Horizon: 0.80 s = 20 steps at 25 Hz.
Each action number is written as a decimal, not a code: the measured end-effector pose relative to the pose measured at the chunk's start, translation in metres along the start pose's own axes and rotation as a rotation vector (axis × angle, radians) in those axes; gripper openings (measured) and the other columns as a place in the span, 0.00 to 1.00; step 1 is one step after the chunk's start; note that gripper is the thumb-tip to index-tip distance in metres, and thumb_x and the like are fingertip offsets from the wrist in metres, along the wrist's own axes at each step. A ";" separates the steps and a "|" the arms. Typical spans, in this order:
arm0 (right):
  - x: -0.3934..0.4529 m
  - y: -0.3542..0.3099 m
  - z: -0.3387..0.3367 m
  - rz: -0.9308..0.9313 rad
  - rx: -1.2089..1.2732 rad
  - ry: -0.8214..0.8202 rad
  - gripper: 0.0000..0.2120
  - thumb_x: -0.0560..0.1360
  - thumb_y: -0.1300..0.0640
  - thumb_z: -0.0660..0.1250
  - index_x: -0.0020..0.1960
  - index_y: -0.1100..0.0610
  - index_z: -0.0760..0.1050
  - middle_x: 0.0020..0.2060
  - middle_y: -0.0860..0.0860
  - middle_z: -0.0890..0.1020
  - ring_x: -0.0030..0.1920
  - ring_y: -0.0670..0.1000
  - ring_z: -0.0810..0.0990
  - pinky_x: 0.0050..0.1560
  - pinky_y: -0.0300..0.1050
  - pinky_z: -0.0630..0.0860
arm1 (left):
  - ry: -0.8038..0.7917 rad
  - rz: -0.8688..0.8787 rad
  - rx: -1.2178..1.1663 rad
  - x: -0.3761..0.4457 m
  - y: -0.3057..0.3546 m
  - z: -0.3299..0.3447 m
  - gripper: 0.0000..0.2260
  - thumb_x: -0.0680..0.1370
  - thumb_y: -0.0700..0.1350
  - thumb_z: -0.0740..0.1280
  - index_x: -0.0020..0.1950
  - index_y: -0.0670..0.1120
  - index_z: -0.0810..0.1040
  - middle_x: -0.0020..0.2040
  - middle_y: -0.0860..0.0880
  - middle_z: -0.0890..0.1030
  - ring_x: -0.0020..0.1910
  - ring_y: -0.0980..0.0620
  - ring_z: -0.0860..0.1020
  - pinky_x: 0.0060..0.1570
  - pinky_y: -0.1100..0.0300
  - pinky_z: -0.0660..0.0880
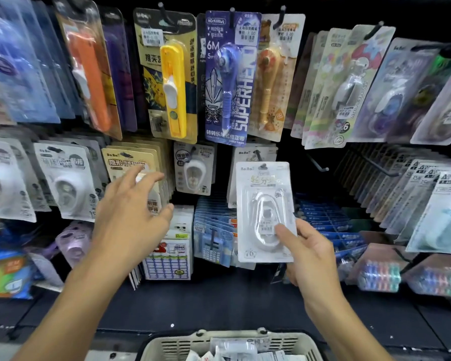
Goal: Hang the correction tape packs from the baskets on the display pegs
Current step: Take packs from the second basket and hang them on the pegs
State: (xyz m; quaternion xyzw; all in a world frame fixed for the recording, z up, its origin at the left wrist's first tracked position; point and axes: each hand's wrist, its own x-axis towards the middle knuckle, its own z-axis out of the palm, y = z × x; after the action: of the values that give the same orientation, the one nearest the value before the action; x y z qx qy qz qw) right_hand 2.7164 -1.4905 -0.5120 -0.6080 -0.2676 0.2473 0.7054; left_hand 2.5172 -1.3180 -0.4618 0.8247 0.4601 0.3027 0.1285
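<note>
My right hand [309,252] grips a white correction tape pack [264,204] by its lower right corner and holds it upright in front of the middle row of the display. Just behind the pack's top hangs a matching white pack [253,155] on a black peg [258,154]. My left hand [133,212] is stretched out with fingers spread, empty, in front of the beige packs [130,162] in the same row. A beige plastic basket [305,342] with more packs inside sits at the bottom edge.
A bare black peg [318,164] juts out right of the held pack. Yellow, purple and orange tape pens hang in the upper row. Blue packs and label sheets stand on the dark shelf [219,303] below. Grey packs crowd the right side.
</note>
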 end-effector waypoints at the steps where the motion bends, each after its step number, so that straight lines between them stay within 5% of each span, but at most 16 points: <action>1: 0.002 0.002 0.003 0.012 0.015 0.015 0.15 0.79 0.59 0.69 0.65 0.50 0.77 0.47 0.45 0.86 0.28 0.44 0.79 0.26 0.37 0.75 | -0.031 -0.010 0.043 -0.001 0.001 0.001 0.26 0.78 0.52 0.70 0.76 0.53 0.70 0.81 0.49 0.60 0.78 0.42 0.59 0.75 0.41 0.60; 4: 0.010 0.005 0.002 0.102 0.067 0.028 0.33 0.78 0.60 0.71 0.75 0.38 0.62 0.66 0.42 0.74 0.55 0.49 0.84 0.52 0.52 0.83 | -0.071 -0.033 0.011 -0.004 0.002 -0.001 0.29 0.78 0.53 0.69 0.79 0.54 0.66 0.83 0.50 0.55 0.81 0.45 0.54 0.76 0.42 0.56; 8: 0.026 -0.011 0.006 -0.100 -0.266 -0.052 0.20 0.79 0.57 0.68 0.63 0.35 0.73 0.64 0.40 0.78 0.56 0.37 0.80 0.57 0.46 0.79 | -0.092 -0.037 0.010 -0.003 0.000 -0.002 0.30 0.79 0.54 0.69 0.80 0.55 0.64 0.83 0.52 0.54 0.81 0.46 0.53 0.77 0.42 0.56; 11: 0.071 -0.029 0.018 -0.361 -0.917 -0.253 0.26 0.80 0.60 0.63 0.75 0.44 0.67 0.76 0.46 0.67 0.75 0.48 0.65 0.73 0.51 0.66 | -0.132 -0.032 0.031 -0.001 0.000 0.001 0.31 0.79 0.55 0.69 0.80 0.57 0.62 0.84 0.52 0.52 0.82 0.46 0.51 0.78 0.43 0.55; 14: 0.112 -0.040 0.034 -0.261 -1.293 -0.431 0.33 0.79 0.64 0.59 0.82 0.50 0.55 0.82 0.50 0.52 0.80 0.56 0.54 0.77 0.55 0.59 | -0.200 -0.025 0.061 0.000 -0.003 0.002 0.33 0.78 0.58 0.68 0.81 0.58 0.59 0.84 0.52 0.49 0.82 0.47 0.49 0.78 0.46 0.54; 15: 0.119 -0.043 0.037 -0.210 -1.192 -0.435 0.31 0.79 0.66 0.58 0.81 0.52 0.59 0.82 0.52 0.56 0.78 0.56 0.60 0.75 0.52 0.63 | -0.216 -0.021 0.058 0.000 -0.005 0.002 0.33 0.78 0.59 0.68 0.81 0.59 0.59 0.84 0.52 0.49 0.82 0.47 0.49 0.78 0.46 0.54; 17: 0.123 -0.043 0.040 -0.093 -0.613 -0.219 0.20 0.82 0.64 0.58 0.73 0.58 0.71 0.69 0.58 0.76 0.59 0.54 0.79 0.56 0.45 0.76 | -0.236 -0.013 0.047 0.001 -0.009 -0.001 0.33 0.78 0.59 0.68 0.81 0.59 0.59 0.84 0.52 0.49 0.82 0.47 0.49 0.78 0.47 0.54; 20: 0.127 -0.055 0.047 0.180 0.067 -0.116 0.15 0.85 0.51 0.57 0.56 0.60 0.76 0.42 0.55 0.86 0.33 0.50 0.82 0.33 0.42 0.78 | -0.224 -0.015 0.012 0.001 -0.014 -0.005 0.31 0.78 0.58 0.69 0.79 0.59 0.62 0.83 0.50 0.53 0.81 0.45 0.54 0.77 0.45 0.57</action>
State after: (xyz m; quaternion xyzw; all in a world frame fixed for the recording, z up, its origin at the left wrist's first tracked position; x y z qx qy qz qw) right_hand 2.7789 -1.3780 -0.4423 -0.5902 -0.2440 0.3531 0.6837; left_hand 2.5045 -1.3101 -0.4644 0.8507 0.4509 0.2047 0.1764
